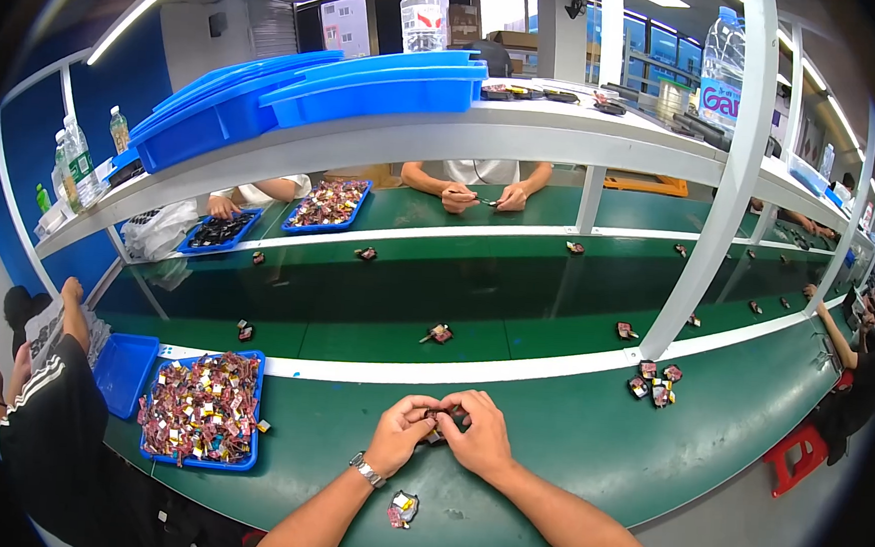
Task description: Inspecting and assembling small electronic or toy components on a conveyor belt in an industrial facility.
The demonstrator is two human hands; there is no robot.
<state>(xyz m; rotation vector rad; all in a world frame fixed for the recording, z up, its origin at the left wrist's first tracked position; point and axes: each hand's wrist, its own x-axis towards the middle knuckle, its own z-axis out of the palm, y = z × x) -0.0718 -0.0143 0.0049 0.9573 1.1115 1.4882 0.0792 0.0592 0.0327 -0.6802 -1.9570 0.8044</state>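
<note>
Grip, two-handed: left hand [399, 440] and right hand [479, 441] together at the fingertips, both closed on a small part [435, 436] just above a green worktop [556, 471]. Most of the part hidden behind fingers and thumbs; exact share of each hand in the hold impossible to tell. Behind the left-hand fingers, at the wrist, a metal-banded watch [367, 469]. On the near side of the grip: a loose assembly [403, 509] in pink, white and yellow. Left of the grip, well apart: a blue tray [259, 393] heaped with similar assemblies [199, 409]; left again, a second tray [123, 370], also blue. Right of the grip and farther off: a cluster of four assemblies [662, 393]. Directly beyond the grip: a white rail [401, 371], then a green belt [373, 345] with single assemblies spaced along it. Farthest beyond, facing the grip: a co-worker's hands [459, 197], with a small dark object [487, 202] between them.
</note>
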